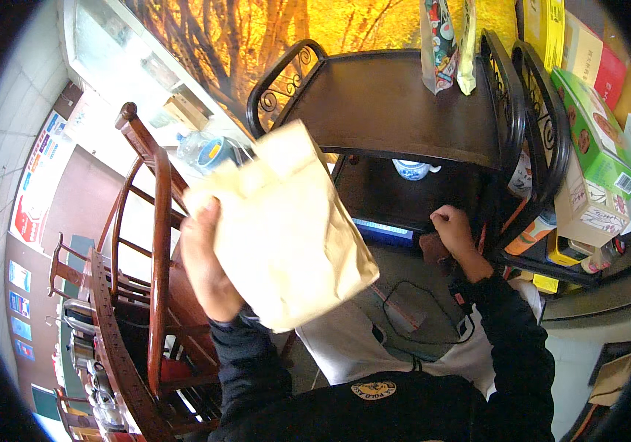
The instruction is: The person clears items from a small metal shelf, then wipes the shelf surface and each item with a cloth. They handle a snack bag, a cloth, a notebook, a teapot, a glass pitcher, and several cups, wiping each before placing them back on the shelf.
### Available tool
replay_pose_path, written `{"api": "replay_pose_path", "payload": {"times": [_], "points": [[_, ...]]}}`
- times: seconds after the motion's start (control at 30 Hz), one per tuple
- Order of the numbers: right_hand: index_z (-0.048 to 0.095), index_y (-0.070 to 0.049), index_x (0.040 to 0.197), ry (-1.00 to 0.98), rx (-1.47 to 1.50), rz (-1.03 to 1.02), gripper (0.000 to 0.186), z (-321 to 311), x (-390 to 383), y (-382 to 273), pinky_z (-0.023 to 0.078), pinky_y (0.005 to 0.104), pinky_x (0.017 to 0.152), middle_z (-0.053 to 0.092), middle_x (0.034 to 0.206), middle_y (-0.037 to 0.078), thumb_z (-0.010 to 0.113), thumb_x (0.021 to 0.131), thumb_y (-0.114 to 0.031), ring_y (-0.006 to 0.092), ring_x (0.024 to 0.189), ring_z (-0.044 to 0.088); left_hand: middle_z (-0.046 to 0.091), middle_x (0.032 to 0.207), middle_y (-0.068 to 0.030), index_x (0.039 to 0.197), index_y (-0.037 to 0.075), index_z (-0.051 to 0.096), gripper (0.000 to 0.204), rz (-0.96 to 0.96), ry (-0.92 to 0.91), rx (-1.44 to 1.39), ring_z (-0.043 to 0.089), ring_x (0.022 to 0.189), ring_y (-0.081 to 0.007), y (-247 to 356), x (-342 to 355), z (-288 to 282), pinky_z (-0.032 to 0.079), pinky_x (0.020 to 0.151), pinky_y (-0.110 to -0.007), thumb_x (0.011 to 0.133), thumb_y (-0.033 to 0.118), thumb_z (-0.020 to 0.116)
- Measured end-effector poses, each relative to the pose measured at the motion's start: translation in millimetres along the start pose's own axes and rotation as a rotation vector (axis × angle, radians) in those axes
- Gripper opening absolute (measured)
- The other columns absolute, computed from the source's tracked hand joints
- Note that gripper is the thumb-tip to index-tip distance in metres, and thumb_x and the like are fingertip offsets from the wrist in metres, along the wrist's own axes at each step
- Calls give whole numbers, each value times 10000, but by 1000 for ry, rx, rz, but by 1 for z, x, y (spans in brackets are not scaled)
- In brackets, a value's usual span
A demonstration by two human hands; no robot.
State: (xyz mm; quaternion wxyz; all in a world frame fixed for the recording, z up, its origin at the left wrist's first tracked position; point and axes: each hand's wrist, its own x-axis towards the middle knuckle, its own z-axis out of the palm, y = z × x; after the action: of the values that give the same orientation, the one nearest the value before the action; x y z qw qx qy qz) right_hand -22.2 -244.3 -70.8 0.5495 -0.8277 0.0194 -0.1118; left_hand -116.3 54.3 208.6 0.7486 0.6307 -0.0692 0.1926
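Head view: left hand (211, 254) holds a paper bag (290, 236) up over the lap, before the cart (419, 151).
Step in hand: judged, carrying or steadying the bag one-handed.
Left hand: pressed on the bag's left side, thumb on the near face, other fingers mostly hidden.
Right hand: near the lower shelf (367, 190), fingers curled in beside a brown thing (433, 248); cannot tell whether it pinches anything.
Bag: tilted, its upper end leaning left; whether its mouth is closed, cannot tell.
Next move: probably calls for a firm left grip, and the right hand brought to the bag if its weight shifts.
Top shelf (389, 103): bare across the middle and left, rails (253, 107) at both ends, packages (439, 55) standing toward the right; the near edge looks open.
Lower shelf room: tight under the top shelf, with a teapot (413, 169) there.
Left side: chair (159, 258) just beside the left hand, so little room for swinging that way.
Right side: second cart's rail and a green box (599, 136) crowd the way.
Below: a cable (433, 342) loops between the knees; it could snag.
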Motion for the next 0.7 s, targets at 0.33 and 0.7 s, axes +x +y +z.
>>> {"api": "replay_pose_path", "payload": {"times": [0.33, 0.7], "points": [[617, -19, 827, -5, -42, -67, 113, -2, -3, -11, 475, 369, 618, 618, 766, 129, 618, 830, -132, 260, 703, 610, 633, 947, -129, 1045, -62, 568, 343, 107, -2, -65, 627, 803, -231, -9, 196, 68, 510, 703, -341, 887, 243, 560], [611, -7, 799, 32, 12, -79, 100, -1, -4, -12, 473, 354, 602, 621, 730, 135, 616, 814, -106, 261, 680, 620, 622, 1082, -95, 1164, -42, 533, 415, 289, -263, 459, 582, 953, -176, -134, 275, 101, 456, 833, -308, 895, 271, 581]]}}
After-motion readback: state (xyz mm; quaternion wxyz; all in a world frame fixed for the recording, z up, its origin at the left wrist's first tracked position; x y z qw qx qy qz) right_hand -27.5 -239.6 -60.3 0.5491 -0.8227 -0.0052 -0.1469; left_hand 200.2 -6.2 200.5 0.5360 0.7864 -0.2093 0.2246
